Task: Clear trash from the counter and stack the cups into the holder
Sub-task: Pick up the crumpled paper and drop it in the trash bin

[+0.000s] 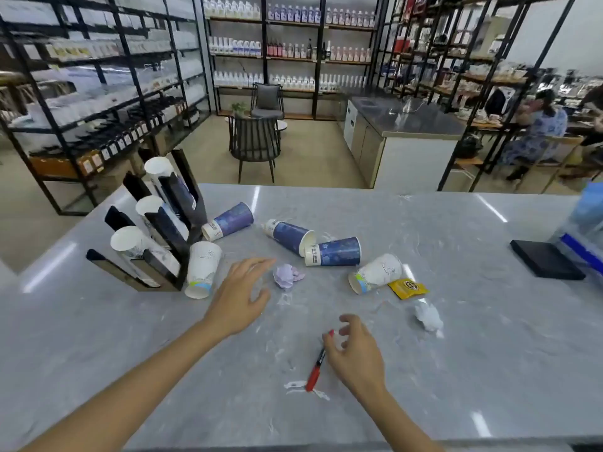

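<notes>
Mostly bare counter (456,370) near front edge

1. The scene is bright and evenly lit, with only faint, soft shadows under the hands.
2. White streaks of glare lie on the glossy worktop (424,370) (long ones at the left edge and far right).
3. The shelves (98,76) bow outward toward the edges.
4. The background looks soft; the left hand's fingers (261,265) are slightly blurred.
</notes>
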Demonstrator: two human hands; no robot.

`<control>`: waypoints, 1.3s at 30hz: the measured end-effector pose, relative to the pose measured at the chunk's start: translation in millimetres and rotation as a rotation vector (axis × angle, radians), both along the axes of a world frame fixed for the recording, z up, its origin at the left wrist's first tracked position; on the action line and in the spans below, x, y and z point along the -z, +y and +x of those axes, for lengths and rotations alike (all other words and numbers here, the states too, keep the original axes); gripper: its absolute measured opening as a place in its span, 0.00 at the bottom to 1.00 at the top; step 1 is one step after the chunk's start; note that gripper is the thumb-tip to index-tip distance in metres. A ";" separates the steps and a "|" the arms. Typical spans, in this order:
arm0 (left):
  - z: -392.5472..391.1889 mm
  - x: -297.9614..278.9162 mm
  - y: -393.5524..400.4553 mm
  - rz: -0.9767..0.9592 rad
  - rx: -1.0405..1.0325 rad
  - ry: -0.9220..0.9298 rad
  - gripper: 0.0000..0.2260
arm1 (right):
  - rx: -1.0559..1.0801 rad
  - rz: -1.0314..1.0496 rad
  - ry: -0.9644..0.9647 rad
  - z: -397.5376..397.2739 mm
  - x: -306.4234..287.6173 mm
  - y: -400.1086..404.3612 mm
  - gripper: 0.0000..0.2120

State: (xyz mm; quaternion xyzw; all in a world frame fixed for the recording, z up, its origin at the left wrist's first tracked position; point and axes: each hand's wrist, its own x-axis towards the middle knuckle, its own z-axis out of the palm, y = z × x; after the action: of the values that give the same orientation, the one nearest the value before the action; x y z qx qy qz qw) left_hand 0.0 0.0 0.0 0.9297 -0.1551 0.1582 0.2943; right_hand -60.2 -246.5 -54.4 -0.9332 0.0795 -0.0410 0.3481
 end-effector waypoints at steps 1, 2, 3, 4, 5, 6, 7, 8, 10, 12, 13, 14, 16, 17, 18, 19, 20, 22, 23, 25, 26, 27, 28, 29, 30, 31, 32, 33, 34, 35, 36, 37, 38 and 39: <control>4.6 7.0 -1.7 -0.020 -0.004 0.026 0.26 | 0.002 0.014 0.030 2.0 6.6 -0.7 0.23; 8.9 12.5 -2.9 -0.036 -0.014 0.051 0.26 | 0.008 0.005 0.064 4.7 11.5 0.1 0.24; 12.2 20.9 -3.7 -0.032 -0.024 0.073 0.27 | 0.004 0.001 0.097 4.3 16.8 0.7 0.25; 13.9 27.5 -5.2 -0.030 -0.024 0.105 0.27 | -0.003 -0.017 0.139 2.7 20.8 2.0 0.25; 17.5 34.6 -6.3 -0.033 -0.022 0.120 0.27 | -0.006 -0.027 0.155 2.4 25.0 3.6 0.26; 21.2 39.8 -7.0 -0.039 -0.023 0.133 0.28 | -0.012 -0.033 0.165 2.3 27.3 5.5 0.26; 26.0 44.1 -7.6 -0.046 -0.029 0.138 0.28 | -0.013 -0.039 0.174 3.4 29.4 7.0 0.27; 30.3 47.0 -9.0 -0.046 -0.031 0.143 0.28 | -0.024 -0.040 0.192 3.5 29.6 9.0 0.28; 40.0 55.1 -11.5 -0.054 -0.035 0.174 0.29 | -0.036 -0.036 0.211 4.2 33.0 13.2 0.29; 51.1 61.7 -12.9 -0.058 -0.025 0.206 0.29 | -0.039 -0.054 0.229 4.1 33.8 18.4 0.33; 57.7 64.6 -13.2 -0.063 -0.020 0.216 0.30 | -0.036 -0.066 0.234 4.3 33.6 20.6 0.34; 64.6 67.2 -13.6 -0.071 -0.013 0.223 0.30 | -0.032 -0.069 0.239 4.8 33.9 22.5 0.36; 79.6 72.7 -14.7 -0.112 0.003 0.247 0.31 | -0.009 -0.052 0.256 6.9 33.9 25.6 0.37; 87.5 75.7 -15.4 -0.131 0.012 0.263 0.31 | 0.002 -0.047 0.264 7.8 34.2 26.6 0.37; 95.2 78.6 -15.8 -0.139 0.020 0.285 0.32 | 0.012 -0.042 0.274 8.7 34.3 27.4 0.36; 102.5 81.7 -16.3 -0.136 0.031 0.302 0.33 | 0.027 -0.035 0.283 9.0 34.0 28.2 0.35; 109.1 84.5 -16.4 -0.127 0.044 0.316 0.34 | 0.043 -0.026 0.290 9.0 33.1 28.7 0.35; 121.8 89.0 -17.3 -0.103 0.073 0.335 0.36 | 0.079 -0.012 0.294 9.4 31.7 29.7 0.32; 127.6 91.0 -18.1 -0.094 0.084 0.345 0.36 | 0.093 -0.012 0.292 9.6 31.7 30.2 0.31; 137.3 95.1 -19.8 -0.090 0.105 0.364 0.36 | 0.122 -0.007 0.293 10.0 31.7 32.0 0.29; 141.1 97.5 -20.5 -0.091 0.120 0.369 0.33 | 0.136 -0.006 0.294 10.0 31.5 33.3 0.28; 144.4 100.4 -21.0 -0.089 0.137 0.369 0.30 | 0.149 -0.008 0.296 10.1 31.5 34.5 0.28; 146.5 103.1 -21.3 -0.081 0.148 0.365 0.26 | 0.165 -0.010 0.299 10.0 31.2 35.7 0.27; 147.6 105.7 -21.2 -0.071 0.153 0.354 0.22 | 0.184 -0.009 0.298 9.9 31.3 36.8 0.27; 148.3 107.5 -20.8 -0.068 0.153 0.346 0.20 | 0.204 -0.003 0.294 9.7 31.3 37.7 0.26; 148.2 108.9 -20.0 -0.074 0.152 0.344 0.18 | 0.220 0.005 0.288 9.5 31.5 38.6 0.24; 147.8 109.1 -19.6 -0.082 0.153 0.346 0.18 | 0.228 0.016 0.282 9.3 31.7 38.9 0.22; 147.1 109.0 -18.9 -0.087 0.157 0.342 0.18 | 0.232 0.028 0.276 9.4 32.0 39.1 0.20; 146.3 108.5 -18.1 -0.087 0.166 0.339 0.18 | 0.237 0.039 0.272 9.6 31.9 39.0 0.20; 145.0 108.0 -17.0 -0.084 0.177 0.333 0.18 | 0.239 0.046 0.264 9.9 31.4 38.8 0.20; 142.9 106.7 -15.4 -0.082 0.186 0.331 0.18 | 0.237 0.052 0.252 10.3 30.9 38.3 0.20; 139.3 104.4 -13.8 -0.084 0.190 0.333 0.18 | 0.229 0.059 0.238 10.5 30.7 37.5 0.20; 134.1 100.9 -12.2 -0.090 0.190 0.338 0.18 | 0.217 0.067 0.225 11.0 30.4 36.7 0.20; 127.7 97.1 -10.5 -0.107 0.189 0.348 0.18 | 0.204 0.071 0.215 11.2 29.6 35.9 0.20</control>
State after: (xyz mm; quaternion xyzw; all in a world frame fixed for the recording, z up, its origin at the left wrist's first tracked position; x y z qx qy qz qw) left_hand 127.7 -10.5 -97.1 0.9074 -0.1798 -0.0252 0.3791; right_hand -48.9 -210.7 -84.0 -0.9064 0.2120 0.0268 0.3643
